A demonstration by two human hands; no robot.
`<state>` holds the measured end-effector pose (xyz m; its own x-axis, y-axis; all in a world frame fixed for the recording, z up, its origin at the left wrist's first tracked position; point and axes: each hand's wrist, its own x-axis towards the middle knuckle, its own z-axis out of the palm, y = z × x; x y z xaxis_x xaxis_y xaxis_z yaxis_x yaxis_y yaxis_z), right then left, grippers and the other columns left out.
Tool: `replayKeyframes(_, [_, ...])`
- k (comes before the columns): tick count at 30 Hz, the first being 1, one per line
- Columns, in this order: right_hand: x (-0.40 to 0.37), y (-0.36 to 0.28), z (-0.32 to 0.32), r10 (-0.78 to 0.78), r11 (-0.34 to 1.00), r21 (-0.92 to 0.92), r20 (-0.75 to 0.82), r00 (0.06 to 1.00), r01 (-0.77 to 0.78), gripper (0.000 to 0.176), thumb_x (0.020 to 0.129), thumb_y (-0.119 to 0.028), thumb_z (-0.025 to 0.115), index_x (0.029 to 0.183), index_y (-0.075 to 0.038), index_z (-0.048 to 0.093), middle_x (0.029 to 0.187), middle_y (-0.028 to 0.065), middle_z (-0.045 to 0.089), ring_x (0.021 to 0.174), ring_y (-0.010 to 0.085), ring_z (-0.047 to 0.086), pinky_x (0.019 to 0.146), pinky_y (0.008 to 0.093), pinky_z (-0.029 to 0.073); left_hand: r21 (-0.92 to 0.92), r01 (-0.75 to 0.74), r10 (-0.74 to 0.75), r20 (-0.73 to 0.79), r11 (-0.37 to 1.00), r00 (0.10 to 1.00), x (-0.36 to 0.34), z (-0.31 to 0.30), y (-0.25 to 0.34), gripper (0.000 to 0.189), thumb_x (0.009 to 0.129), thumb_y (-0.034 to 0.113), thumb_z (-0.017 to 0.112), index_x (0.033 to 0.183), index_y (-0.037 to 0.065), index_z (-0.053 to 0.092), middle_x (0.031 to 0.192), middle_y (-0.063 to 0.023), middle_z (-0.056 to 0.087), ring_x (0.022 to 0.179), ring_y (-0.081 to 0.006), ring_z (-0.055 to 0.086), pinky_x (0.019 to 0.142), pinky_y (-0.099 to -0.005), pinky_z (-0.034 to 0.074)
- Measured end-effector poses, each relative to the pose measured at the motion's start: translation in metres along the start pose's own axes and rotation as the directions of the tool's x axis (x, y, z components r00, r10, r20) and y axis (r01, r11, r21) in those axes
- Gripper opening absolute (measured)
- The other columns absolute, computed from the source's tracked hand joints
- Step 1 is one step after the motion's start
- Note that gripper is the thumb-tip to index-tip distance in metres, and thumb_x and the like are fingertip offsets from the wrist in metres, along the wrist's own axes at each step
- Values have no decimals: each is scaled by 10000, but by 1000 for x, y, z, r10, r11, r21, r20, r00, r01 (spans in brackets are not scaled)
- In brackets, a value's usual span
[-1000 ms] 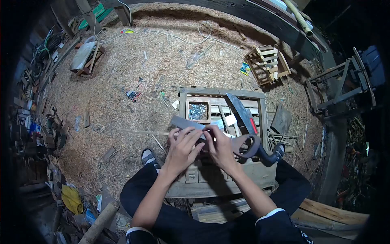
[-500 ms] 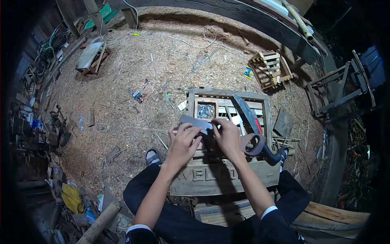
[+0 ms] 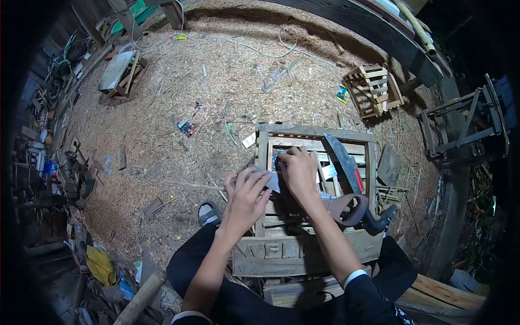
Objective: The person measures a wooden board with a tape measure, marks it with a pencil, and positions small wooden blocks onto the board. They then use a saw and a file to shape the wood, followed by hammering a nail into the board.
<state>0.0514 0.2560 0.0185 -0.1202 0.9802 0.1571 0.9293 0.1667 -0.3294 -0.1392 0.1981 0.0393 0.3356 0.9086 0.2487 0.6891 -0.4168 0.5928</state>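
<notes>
**Both hands on a grey flat piece over the crate**

The left hand (image 3: 246, 190) has its fingers bent and close together, pinching the near end of a grey flat piece (image 3: 272, 183). The piece lies between the two hands, mostly covered by them. The right hand (image 3: 298, 170) lies palm down over its far end with the fingers curled. Whether they grip the piece cannot be told.

Just beyond the right fingertips is a small compartment (image 3: 277, 155) of the wooden crate (image 3: 303, 255). To the right of the right hand's fingers a handsaw (image 3: 351, 207) rests on the crate's slats, blade pointing away. Sawdust (image 3: 179, 81) covers the floor beyond the left fingers.
</notes>
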Motion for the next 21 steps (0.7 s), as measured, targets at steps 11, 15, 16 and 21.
replayKeyframes(11, [0,5,1,-75,997,-32,-69,995,73,100,918,-133,714,975,-51,715,956,110,681,951,314,621,814,450,453,-3,6,-6,29,1000,1000,-5,-3,2,383,926,193,747,1294,97,702,1352,-57,670,1385,-265,502,1154,-503,244])
replayKeyframes(15, [-4,8,-6,-66,995,65,-71,995,70,115,903,-71,673,1010,-41,704,969,138,672,977,328,614,807,427,461,0,1,-1,24,1000,1000,-6,-5,5,386,936,199,737,1307,96,697,1354,-56,669,1393,-270,496,1153,-506,243])
replayKeyframes(16, [-4,9,-7,-66,988,129,-106,992,80,125,914,-52,677,1034,-37,712,961,135,668,968,344,604,822,437,466,7,-1,1,24,1000,1000,-5,-6,7,390,938,201,735,1312,96,694,1354,-56,669,1397,-271,493,1154,-507,242])
replayKeyframes(21, [-13,6,-28,-37,937,342,-122,992,77,191,947,-36,700,1135,-14,726,952,100,706,905,279,638,828,399,500,-27,-16,16,-1,1000,1000,-1,-6,12,414,938,205,739,1334,97,683,1359,-54,670,1389,-260,504,1149,-502,252])
